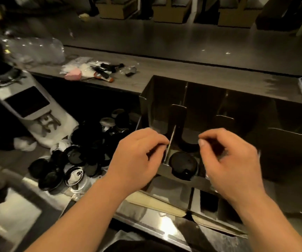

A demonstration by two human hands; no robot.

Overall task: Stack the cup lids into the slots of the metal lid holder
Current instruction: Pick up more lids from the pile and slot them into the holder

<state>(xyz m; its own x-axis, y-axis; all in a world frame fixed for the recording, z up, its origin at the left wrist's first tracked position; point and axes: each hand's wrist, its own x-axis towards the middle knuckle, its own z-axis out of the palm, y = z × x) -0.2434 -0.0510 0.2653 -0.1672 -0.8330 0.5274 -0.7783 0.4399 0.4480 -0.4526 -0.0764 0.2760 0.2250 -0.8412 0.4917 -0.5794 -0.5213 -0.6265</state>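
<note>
The dark metal lid holder (164, 91) stands on the counter in front of me, split by upright dividers into several slots. One black cup lid (184, 166) lies flat in the near middle slot. My left hand (137, 157) hovers over the left side of that slot, its loosely curled fingers beside a thin divider (170, 142) and holding nothing. My right hand (228, 160) hovers over the right side, fingers also loosely curled and empty. The lid lies between the two hands. A pile of loose black lids (77, 160) lies on the counter to the left.
A white machine with a dark screen (28, 106) leans at the left behind the lid pile. On the raised shelf behind lie a pink object (73, 74), clear plastic wrapping (35, 50) and small dark items. Cardboard boxes (168, 13) line the back.
</note>
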